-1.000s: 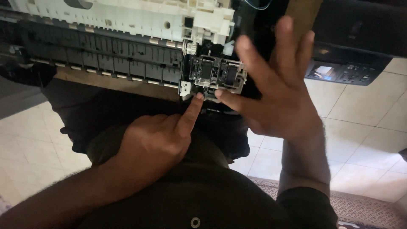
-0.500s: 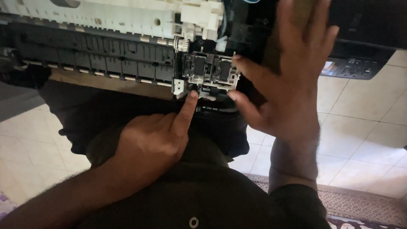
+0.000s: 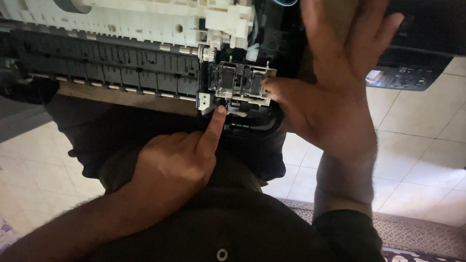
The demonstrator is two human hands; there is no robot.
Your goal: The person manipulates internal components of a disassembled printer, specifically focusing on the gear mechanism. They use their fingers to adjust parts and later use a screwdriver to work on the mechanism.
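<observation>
Left hand (image 3: 170, 162) forefinger pressing carriage unit (image 3: 238, 82) mid-frame, right hand (image 3: 335, 97) splayed, thumb bracing — hard push might snap plastic tab.

Pale square-tiled floor (image 3: 427, 145), crossed by thin dark grout lines, spread under and around the opened printer chassis (image 3: 121, 63) and showing both left and right of it. Directly on the floor: a patterned brownish rug (image 3: 417, 233) below and right of the chassis, its edge running at a slant across the tiles. Right of the chassis, a dark printer with a button panel (image 3: 412, 77); whether resting on the tiles cannot be told.
</observation>
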